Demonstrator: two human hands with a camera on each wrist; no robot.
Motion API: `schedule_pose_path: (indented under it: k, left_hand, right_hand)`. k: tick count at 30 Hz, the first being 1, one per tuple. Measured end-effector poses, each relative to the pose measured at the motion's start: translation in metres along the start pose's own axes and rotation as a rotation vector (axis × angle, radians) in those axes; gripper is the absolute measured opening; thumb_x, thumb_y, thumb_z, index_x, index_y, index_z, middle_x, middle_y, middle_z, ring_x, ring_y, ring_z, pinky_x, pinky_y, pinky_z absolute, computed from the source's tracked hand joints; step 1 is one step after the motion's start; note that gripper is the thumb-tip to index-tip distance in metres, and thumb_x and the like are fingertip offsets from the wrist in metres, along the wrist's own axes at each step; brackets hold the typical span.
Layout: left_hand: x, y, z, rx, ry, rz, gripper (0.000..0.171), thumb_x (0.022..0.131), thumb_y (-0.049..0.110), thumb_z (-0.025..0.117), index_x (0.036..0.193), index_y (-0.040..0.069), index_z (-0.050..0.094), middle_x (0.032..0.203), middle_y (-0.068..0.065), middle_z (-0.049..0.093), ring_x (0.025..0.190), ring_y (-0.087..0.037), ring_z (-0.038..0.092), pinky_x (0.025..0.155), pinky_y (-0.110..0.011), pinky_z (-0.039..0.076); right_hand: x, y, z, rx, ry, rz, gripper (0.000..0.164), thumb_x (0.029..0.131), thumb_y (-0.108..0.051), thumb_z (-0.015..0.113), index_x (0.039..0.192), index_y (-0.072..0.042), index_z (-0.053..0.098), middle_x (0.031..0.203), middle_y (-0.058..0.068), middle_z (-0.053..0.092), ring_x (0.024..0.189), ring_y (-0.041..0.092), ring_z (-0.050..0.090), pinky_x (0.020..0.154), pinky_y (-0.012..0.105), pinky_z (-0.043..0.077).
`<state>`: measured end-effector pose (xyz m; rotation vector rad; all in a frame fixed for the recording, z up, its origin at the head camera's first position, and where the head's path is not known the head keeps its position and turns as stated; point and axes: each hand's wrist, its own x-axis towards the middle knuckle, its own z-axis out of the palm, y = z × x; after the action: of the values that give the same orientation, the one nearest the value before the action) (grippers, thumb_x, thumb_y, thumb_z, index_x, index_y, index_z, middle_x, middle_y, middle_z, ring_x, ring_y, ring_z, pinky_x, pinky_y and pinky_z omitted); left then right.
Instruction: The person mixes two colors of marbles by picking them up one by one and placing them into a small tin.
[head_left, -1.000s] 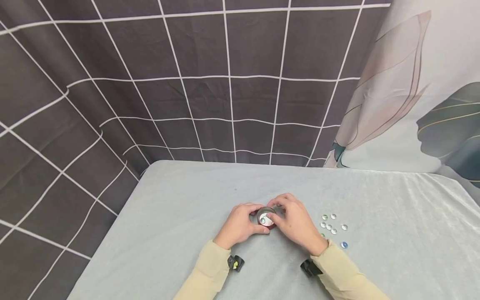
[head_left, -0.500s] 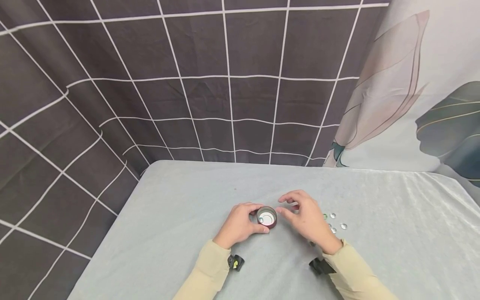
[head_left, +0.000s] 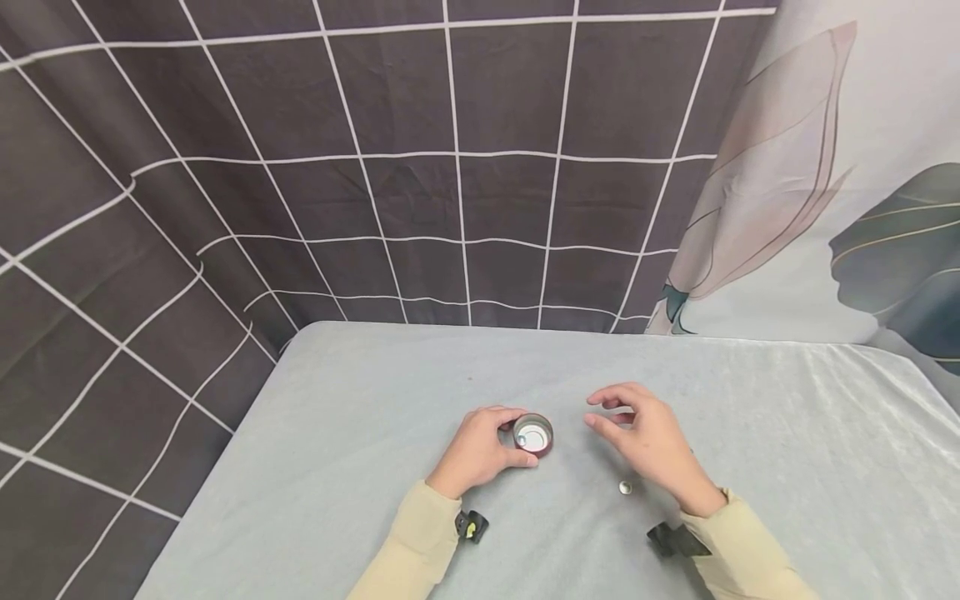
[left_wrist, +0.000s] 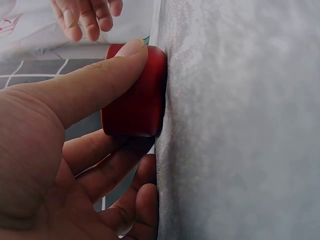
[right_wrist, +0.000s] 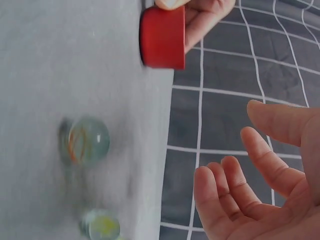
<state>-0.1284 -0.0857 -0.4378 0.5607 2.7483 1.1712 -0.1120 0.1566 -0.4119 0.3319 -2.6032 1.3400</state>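
On grey cloth (head_left: 375,400) | one red cup (right_wrist: 164,40), grasped by left hand (head_left: 477,446) | one glassy marble (head_left: 522,439) inside | right hand (head_left: 651,435) relaxed and free, near at least two loose marbles (right_wrist: 89,141)

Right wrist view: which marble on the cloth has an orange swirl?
The upper marble, closer in the picture to the red cup. The marble below it shows yellow instead.

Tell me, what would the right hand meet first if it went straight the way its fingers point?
Probably the red, round, open-topped container held by the left hand; the right hand points roughly that way. Height is unclear, so it might pass above the container.
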Motion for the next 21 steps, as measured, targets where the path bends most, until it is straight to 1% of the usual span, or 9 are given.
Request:
schedule_pose_path:
  k: [6, 10, 14, 21]
  left_hand:
    - [-0.001, -0.001, 0.0, -0.003, -0.004, 0.001, 0.056, 0.071, 0.025, 0.093, 0.121, 0.011, 0.074, 0.117, -0.004, 0.072, 0.115, -0.022, 0.063, 0.102, -0.036, 0.049]
    - [-0.001, -0.001, 0.0, -0.005, -0.007, -0.006, 0.056, 0.071, 0.025, 0.092, 0.121, 0.011, 0.073, 0.117, -0.004, 0.072, 0.115, -0.023, 0.063, 0.103, -0.037, 0.048]
    - [-0.001, 0.0, -0.001, -0.001, -0.009, -0.008, 0.056, 0.071, 0.025, 0.092, 0.122, 0.01, 0.073, 0.118, -0.004, 0.072, 0.116, -0.023, 0.063, 0.103, -0.036, 0.048]
    - [-0.001, 0.0, 0.0, -0.001, -0.008, -0.013, 0.056, 0.071, 0.025, 0.092, 0.122, 0.011, 0.073, 0.118, -0.004, 0.072, 0.115, -0.023, 0.063, 0.102, -0.037, 0.049]
  right_hand:
    - [-0.003, 0.006, -0.013, -0.015, 0.02, 0.032, 0.019, 0.086, -0.011, 0.08, 0.103, -0.005, 0.074, 0.105, 0.005, 0.068, 0.093, 0.021, 0.063, 0.08, 0.025, 0.059]
    - [-0.006, 0.009, -0.021, -0.032, 0.037, 0.028, 0.019, 0.086, -0.012, 0.08, 0.103, -0.005, 0.074, 0.105, 0.005, 0.068, 0.091, 0.016, 0.063, 0.078, 0.019, 0.057]
    - [-0.01, 0.013, -0.028, -0.053, 0.031, 0.055, 0.02, 0.086, -0.013, 0.079, 0.105, -0.005, 0.074, 0.106, 0.007, 0.067, 0.086, 0.008, 0.065, 0.076, 0.016, 0.056]
    - [-0.015, 0.021, -0.039, -0.078, 0.02, 0.098, 0.023, 0.087, -0.017, 0.079, 0.107, -0.007, 0.073, 0.109, 0.009, 0.067, 0.083, 0.011, 0.069, 0.071, 0.016, 0.055]
